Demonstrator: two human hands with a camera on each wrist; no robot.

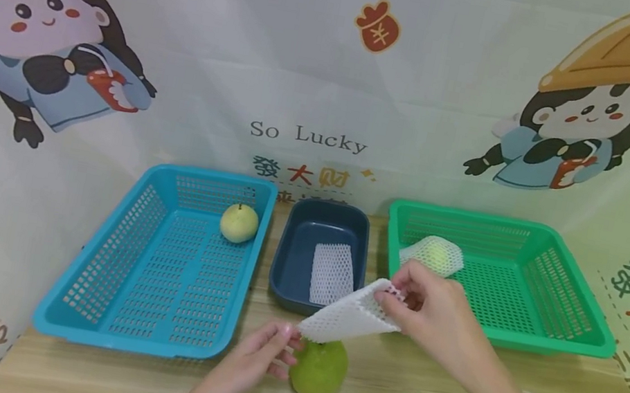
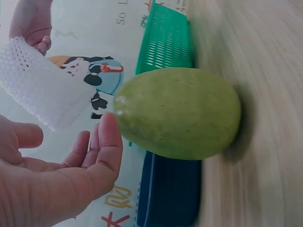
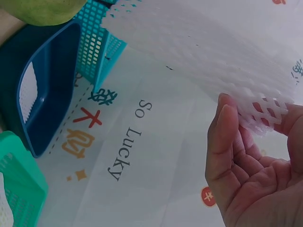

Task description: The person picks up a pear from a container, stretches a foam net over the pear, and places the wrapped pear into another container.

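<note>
My right hand [image 1: 434, 309] pinches one end of a white foam fruit net [image 1: 347, 315], which slants down to the left above the table. Below its lower end a green, rounded fruit [image 1: 318, 373] stands on the wood; in the left wrist view it looks egg-shaped. Close to the fruit and the net's lower end is my left hand [image 1: 260, 350]. Its fingers [image 2: 110, 142] are loosely bent and hold nothing, as the left wrist view shows. In the right wrist view, thumb and fingers [image 3: 222, 137] grip the net's edge.
A blue basket [image 1: 137, 344] at left holds a yellow pear [image 1: 238, 223]. Behind the fruit, a dark blue tub [image 1: 289, 241] contains another foam net [image 1: 333, 273]. At right, a green basket [image 1: 575, 298] holds a pale fruit in a net [image 1: 437, 255]. A printed cloth [image 1: 217, 67] hangs behind.
</note>
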